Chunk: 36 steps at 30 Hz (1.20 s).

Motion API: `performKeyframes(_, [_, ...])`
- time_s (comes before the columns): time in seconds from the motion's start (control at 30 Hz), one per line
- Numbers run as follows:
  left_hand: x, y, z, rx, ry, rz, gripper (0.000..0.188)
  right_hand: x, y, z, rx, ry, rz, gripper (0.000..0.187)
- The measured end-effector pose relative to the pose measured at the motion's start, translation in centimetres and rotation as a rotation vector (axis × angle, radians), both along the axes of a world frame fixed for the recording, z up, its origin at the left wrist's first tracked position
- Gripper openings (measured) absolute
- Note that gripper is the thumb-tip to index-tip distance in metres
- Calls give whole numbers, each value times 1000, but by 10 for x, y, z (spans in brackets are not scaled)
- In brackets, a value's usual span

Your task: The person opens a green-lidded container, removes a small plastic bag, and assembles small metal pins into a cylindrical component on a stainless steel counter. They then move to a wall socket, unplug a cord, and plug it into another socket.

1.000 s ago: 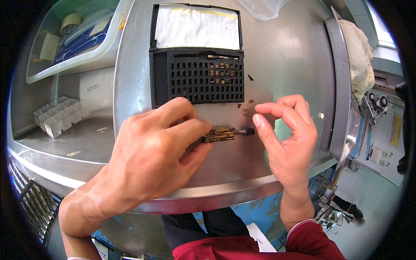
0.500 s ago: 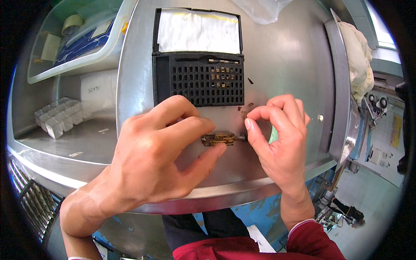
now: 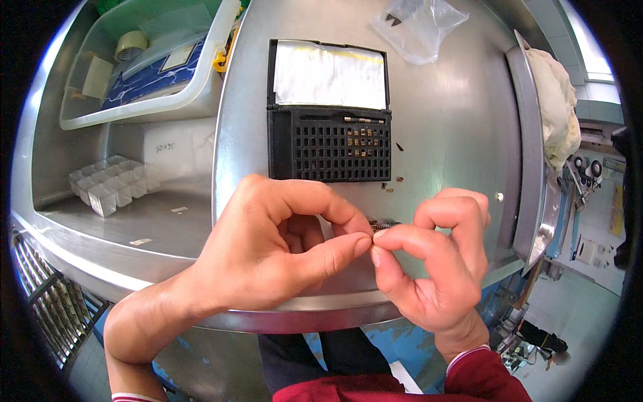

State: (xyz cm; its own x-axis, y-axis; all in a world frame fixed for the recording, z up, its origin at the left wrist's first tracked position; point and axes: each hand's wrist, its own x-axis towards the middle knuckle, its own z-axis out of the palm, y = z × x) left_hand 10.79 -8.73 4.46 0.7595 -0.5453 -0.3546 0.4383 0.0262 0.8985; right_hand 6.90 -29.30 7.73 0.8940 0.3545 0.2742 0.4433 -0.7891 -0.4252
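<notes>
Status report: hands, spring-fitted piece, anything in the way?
Left hand, right hand: fingertips together, any held item hidden. Spring-fitted metal piece beyond them, partly covered. Hands block the view.

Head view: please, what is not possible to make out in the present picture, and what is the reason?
In the head view:
- Anything pinched between the left hand and the right hand: the fingertips cover it.
- Most of the metal piece with a spring: hidden by the fingers.
- The exact shape of the loose bits near the black case: too small.
- The far end of the clear bag: cut off by the upper edge.
</notes>
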Motion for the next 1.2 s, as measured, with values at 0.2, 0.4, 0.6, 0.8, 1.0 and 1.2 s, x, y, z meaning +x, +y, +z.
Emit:
performKeyframes(0.2, [9, 9, 1, -409, 517, -78, 15, 3, 1, -2, 414, 125, -11, 30])
performKeyframes(0.4, [5, 10, -10, -705, 646, -139, 18, 2, 6, -4, 538, 138, 31, 30])
performKeyframes(0.6, [2, 10, -13, -858, 676, -178, 16, 3, 10, 2, 572, 130, 36, 29])
performKeyframes(0.8, [2, 10, -8, -842, 672, -173, 15, 4, 13, 3, 571, 115, 24, 30])
performKeyframes(1.0, [4, 7, -10, -610, 413, -13, 17, 8, 1, -3, 483, 39, -110, 24])
performKeyframes(1.2, [4, 5, -15, -516, 358, 232, 19, 17, -27, -26, 329, 187, -302, 12])
